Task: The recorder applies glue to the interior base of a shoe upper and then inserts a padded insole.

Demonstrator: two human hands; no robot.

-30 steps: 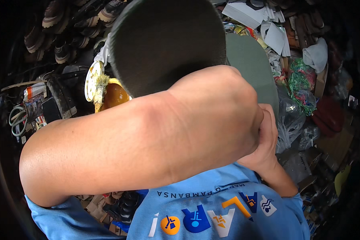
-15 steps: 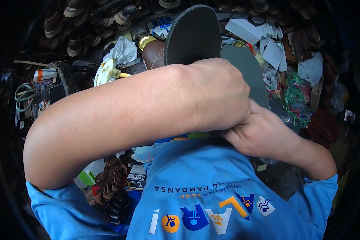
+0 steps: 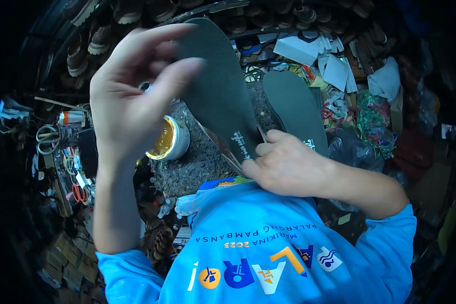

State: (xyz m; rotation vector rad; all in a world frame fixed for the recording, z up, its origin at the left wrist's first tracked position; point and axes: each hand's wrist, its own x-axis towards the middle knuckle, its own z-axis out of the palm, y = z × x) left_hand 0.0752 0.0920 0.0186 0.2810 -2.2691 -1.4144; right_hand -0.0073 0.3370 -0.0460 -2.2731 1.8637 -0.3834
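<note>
A dark green insole [image 3: 218, 86] is held upright at the upper centre of the frame, its heel end gripped by the closed right hand [image 3: 289, 164]. The left hand [image 3: 131, 101] is raised at the upper left, fingers loosely spread, touching the insole's edge. A tin of yellow glue [image 3: 167, 139] sits below on a rough block [image 3: 197, 162]; a second insole [image 3: 296, 109] lies right of centre.
</note>
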